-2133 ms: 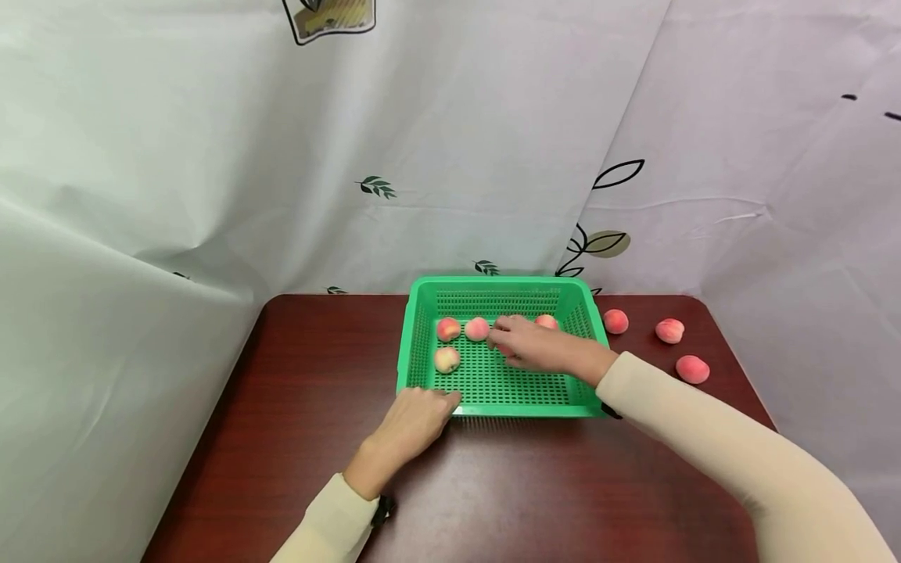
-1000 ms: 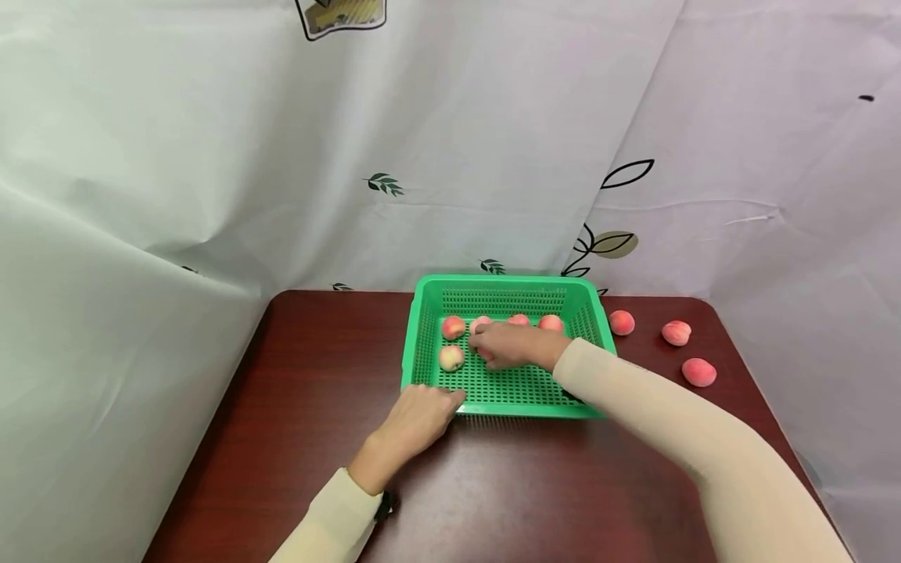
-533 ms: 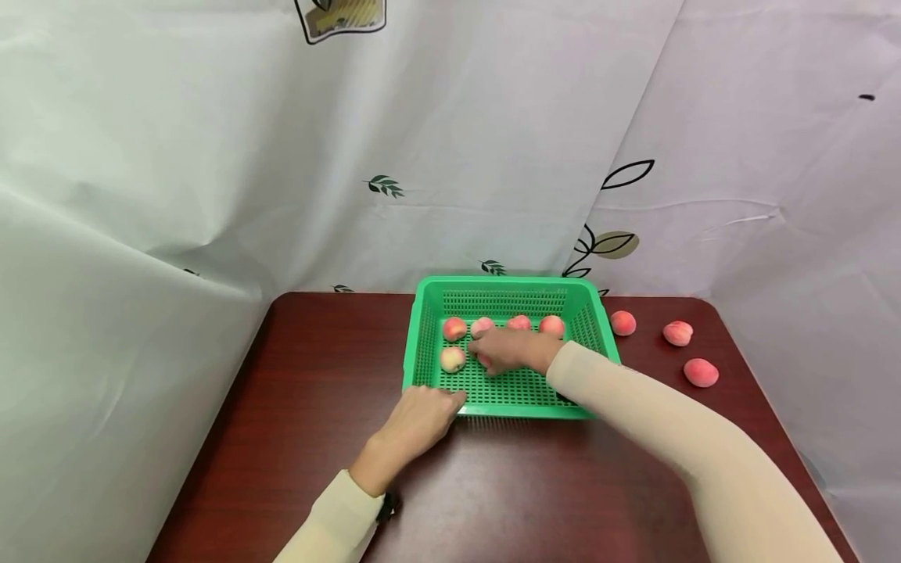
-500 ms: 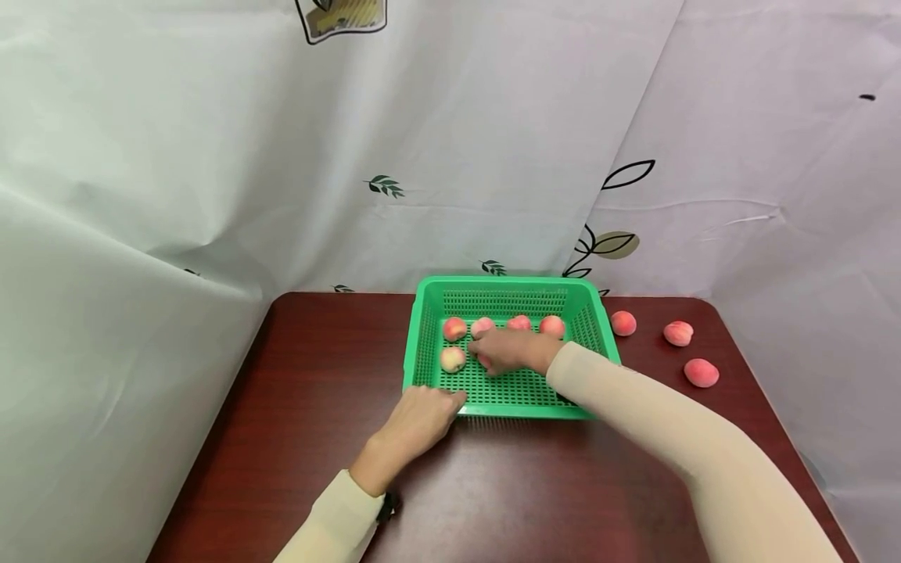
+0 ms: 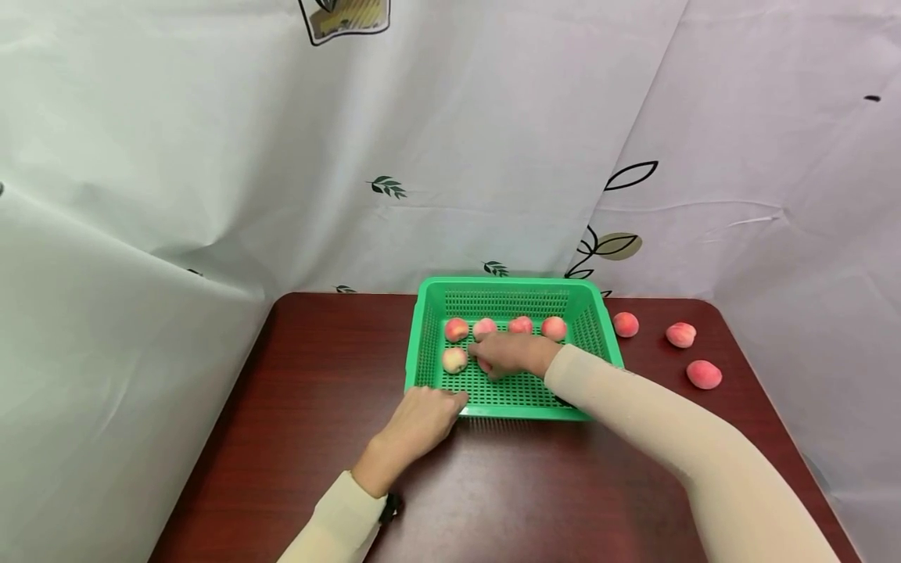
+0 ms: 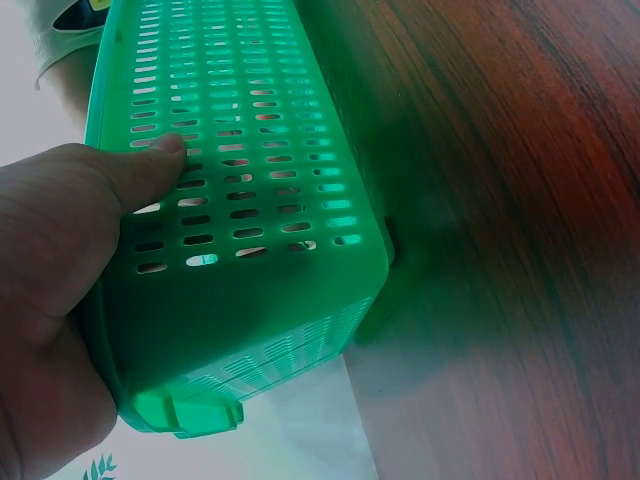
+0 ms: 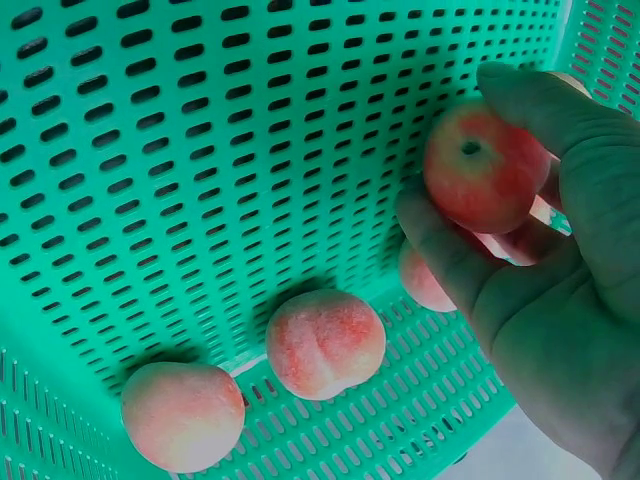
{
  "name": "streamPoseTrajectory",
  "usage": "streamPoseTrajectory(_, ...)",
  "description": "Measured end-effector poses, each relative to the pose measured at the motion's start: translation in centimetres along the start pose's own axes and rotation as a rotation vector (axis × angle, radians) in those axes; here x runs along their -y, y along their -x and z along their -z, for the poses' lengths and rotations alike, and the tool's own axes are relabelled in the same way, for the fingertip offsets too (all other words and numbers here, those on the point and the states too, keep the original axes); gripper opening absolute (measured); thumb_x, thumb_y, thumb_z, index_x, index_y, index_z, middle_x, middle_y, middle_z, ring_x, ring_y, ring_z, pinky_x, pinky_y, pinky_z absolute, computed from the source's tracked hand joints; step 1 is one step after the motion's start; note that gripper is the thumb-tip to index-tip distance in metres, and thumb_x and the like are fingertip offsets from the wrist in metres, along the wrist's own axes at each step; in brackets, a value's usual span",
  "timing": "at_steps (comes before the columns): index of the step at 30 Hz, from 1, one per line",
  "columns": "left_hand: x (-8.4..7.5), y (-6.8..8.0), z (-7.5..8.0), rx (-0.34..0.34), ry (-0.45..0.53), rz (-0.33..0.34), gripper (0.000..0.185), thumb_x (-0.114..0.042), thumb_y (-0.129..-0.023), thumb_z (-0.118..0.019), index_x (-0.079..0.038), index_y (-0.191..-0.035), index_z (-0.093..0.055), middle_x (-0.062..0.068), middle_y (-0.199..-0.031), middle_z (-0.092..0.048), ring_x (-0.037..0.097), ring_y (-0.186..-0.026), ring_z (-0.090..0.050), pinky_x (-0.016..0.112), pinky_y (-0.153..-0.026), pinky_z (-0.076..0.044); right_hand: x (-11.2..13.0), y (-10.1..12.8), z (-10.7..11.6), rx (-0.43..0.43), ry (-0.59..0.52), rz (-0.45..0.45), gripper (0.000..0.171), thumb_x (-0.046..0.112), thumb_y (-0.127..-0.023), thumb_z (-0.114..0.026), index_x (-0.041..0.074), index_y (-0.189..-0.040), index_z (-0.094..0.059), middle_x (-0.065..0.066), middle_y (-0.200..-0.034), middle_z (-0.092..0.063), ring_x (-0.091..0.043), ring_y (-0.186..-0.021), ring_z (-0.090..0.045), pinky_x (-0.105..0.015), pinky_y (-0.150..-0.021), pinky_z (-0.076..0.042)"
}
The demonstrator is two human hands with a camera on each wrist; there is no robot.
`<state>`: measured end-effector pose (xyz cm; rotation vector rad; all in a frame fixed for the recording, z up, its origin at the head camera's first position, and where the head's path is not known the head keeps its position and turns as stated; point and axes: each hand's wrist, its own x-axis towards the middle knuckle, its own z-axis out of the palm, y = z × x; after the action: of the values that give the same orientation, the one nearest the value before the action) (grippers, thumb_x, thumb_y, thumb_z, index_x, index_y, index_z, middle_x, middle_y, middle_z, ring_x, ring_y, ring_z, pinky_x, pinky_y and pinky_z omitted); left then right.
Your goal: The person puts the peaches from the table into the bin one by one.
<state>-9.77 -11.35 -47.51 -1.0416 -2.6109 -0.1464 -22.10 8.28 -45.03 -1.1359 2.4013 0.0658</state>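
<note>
A peach (image 7: 482, 170) is pinched between the thumb and fingers of the right hand (image 5: 516, 353) low inside the green basket (image 5: 590, 309), just right of the pale peach (image 5: 454, 360) at the front left of the basket floor. The held peach is nearly round, so no long axis can be made out; its stem dimple is turned towards the wrist camera. The basket's long axis runs left to right across the dark red table (image 5: 317, 367). Six peaches are counted in the basket: four in a row along the far wall, the pale one in front, and the one held. Three more peaches (image 5: 684, 335) lie on the table to the right of the basket, apart from each other. The left hand (image 5: 421, 415) is held against the near left corner of the basket, the thumb (image 6: 150, 168) pressed on its perforated wall; whether the other fingers curl round the rim cannot be told. The row of peaches stands just beyond the right hand's fingers.
</note>
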Motion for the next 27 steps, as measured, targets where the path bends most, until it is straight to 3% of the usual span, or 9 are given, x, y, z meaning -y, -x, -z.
streamPoseTrajectory(5, -0.05, -0.05, -0.05, 0.001, -0.003, 0.000, 0.035, -0.004, -0.087, -0.067, -0.020, -0.065, -0.044, -0.009, -0.051, -0.034, 0.005, -0.046, -0.025, 0.024, -0.045, -0.012, 0.00, 0.10, 0.12, -0.005, 0.001, 0.017, 0.020, 0.010, -0.093, -0.066, 0.015, -0.110, -0.058, 0.007, -0.082, -0.054, -0.009, -0.070, -0.049, -0.024, -0.067, -0.041)
streamPoseTrajectory(22, -0.17, -0.03, 0.46, -0.034, -0.031, -0.012, 0.038, -0.004, -0.087, -0.068, -0.021, -0.065, -0.043, -0.011, -0.053, -0.026, 0.002, -0.051, -0.014, 0.021, -0.049, -0.006, 0.08, 0.02, 0.33, 0.011, 0.012, 0.004, 0.034, 0.014, -0.096, -0.067, 0.013, -0.128, -0.056, 0.005, -0.085, -0.056, -0.011, -0.075, -0.049, -0.026, -0.068, -0.042)
streamPoseTrajectory(27, -0.16, -0.04, 0.40, -0.024, -0.028, -0.009, 0.037, -0.004, -0.087, -0.068, -0.021, -0.065, -0.043, -0.010, -0.052, -0.029, 0.003, -0.049, -0.018, 0.021, -0.049, -0.006, 0.10, -0.05, 0.34, 0.009, 0.034, -0.002, 0.041, 0.018, -0.096, -0.069, 0.013, -0.134, -0.054, 0.002, -0.089, -0.057, -0.013, -0.078, -0.050, -0.027, -0.068, -0.043)
